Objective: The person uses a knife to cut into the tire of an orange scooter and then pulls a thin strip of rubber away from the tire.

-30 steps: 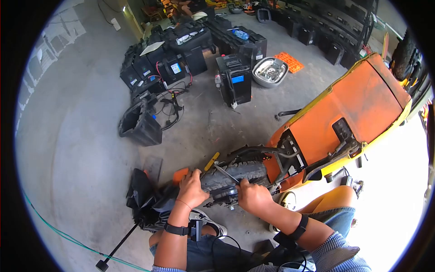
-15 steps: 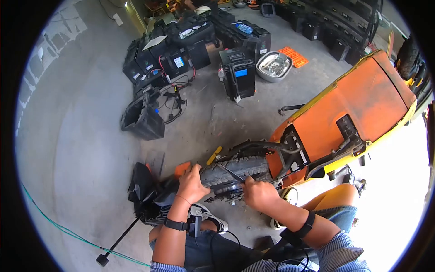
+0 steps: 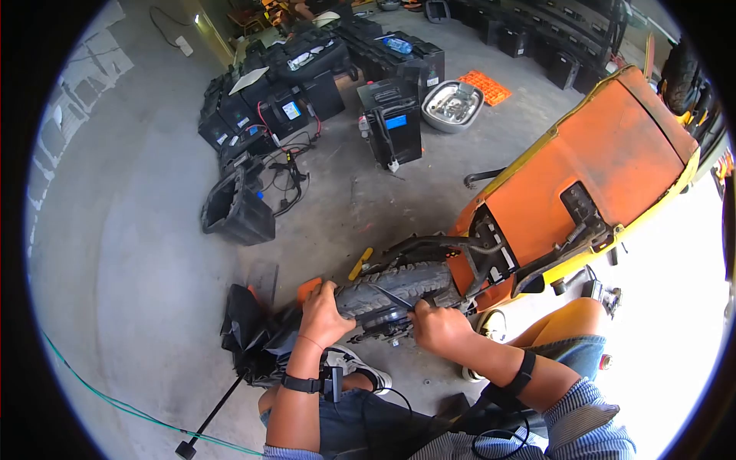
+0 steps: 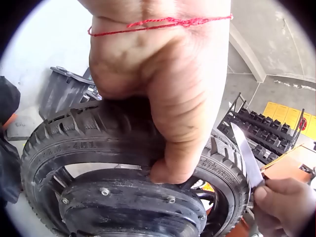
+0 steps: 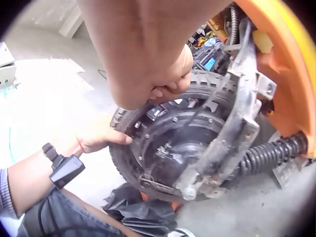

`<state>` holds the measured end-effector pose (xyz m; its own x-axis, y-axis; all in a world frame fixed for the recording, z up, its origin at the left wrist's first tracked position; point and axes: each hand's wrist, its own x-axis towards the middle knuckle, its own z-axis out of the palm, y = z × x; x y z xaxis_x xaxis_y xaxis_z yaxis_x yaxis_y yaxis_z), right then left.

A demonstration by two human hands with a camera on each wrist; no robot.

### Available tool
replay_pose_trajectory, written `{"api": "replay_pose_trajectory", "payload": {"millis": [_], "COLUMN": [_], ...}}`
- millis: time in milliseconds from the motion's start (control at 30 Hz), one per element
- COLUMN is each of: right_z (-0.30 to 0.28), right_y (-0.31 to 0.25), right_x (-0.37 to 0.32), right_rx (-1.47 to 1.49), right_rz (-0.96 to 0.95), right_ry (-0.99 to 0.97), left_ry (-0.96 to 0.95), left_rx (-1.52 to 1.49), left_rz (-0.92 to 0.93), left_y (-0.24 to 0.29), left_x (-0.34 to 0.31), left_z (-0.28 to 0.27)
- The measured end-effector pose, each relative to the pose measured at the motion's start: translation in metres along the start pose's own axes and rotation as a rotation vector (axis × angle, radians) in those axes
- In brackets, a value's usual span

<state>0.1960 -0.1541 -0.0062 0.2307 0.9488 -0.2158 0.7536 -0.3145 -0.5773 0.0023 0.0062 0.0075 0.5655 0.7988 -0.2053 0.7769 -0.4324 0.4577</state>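
Note:
A black treaded tyre (image 3: 360,297) sits on a wheel with a dark hub (image 4: 133,197) in its middle. Over the tread my left hand (image 3: 324,318) grips the tyre, its thumb reaching down the inner side at the rim. In my right hand (image 3: 442,330) is a knife (image 4: 248,155), its handle mostly hidden inside the fist. The pale, pointed blade lies across the tyre in the head view and points up beside the tread in the left wrist view. The right wrist view shows the right fist's curled fingers (image 5: 173,90) close over the wheel.
An orange and yellow vehicle body (image 3: 583,169) lies to the right, joined to the wheel by a metal arm (image 5: 232,123). A yellow-handled tool (image 3: 360,263) lies beyond the tyre. Black plastic (image 3: 241,318) is at the left. Black battery cases (image 3: 391,126) and a metal basin (image 3: 452,106) stand farther back.
My right hand and the knife have shifted slightly right along the tyre. The left hand keeps its grip in the same place. The head view has moved a little.

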Motion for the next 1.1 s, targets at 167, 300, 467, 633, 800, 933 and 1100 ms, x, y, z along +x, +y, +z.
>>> {"api": "replay_pose_trajectory", "payload": {"millis": [167,300,467,633,800,933,1100], "right_z": [0.0,-0.019,-0.013,-0.007,-0.01,-0.014,-0.02], "right_y": [-0.013,-0.021,-0.002,-0.018,-0.023,0.005,-0.01], "right_x": [0.013,0.014,-0.001,0.012,0.018,0.005,0.01], "right_rx": [0.049,0.044,-0.004,0.002,0.046,-0.001,0.011], "right_rz": [0.05,0.003,0.059,0.05,-0.046,-0.044,0.012], "right_ry": [-0.055,-0.095,-0.135,-0.065,-0.03,-0.13,-0.129], "left_ry": [0.005,0.115,-0.015,0.015,0.044,0.077,0.103], "left_rx": [0.069,0.05,0.028,0.085,0.088,0.058,0.108], "left_rz": [-0.042,0.091,-0.05,-0.053,0.032,0.054,0.041], "left_y": [0.003,-0.007,0.003,0.004,-0.007,-0.008,-0.003], "left_x": [-0.005,-0.003,-0.002,-0.002,-0.002,-0.001,-0.002], "left_z": [0.003,0.006,-0.003,0.002,0.007,0.007,0.007]}}
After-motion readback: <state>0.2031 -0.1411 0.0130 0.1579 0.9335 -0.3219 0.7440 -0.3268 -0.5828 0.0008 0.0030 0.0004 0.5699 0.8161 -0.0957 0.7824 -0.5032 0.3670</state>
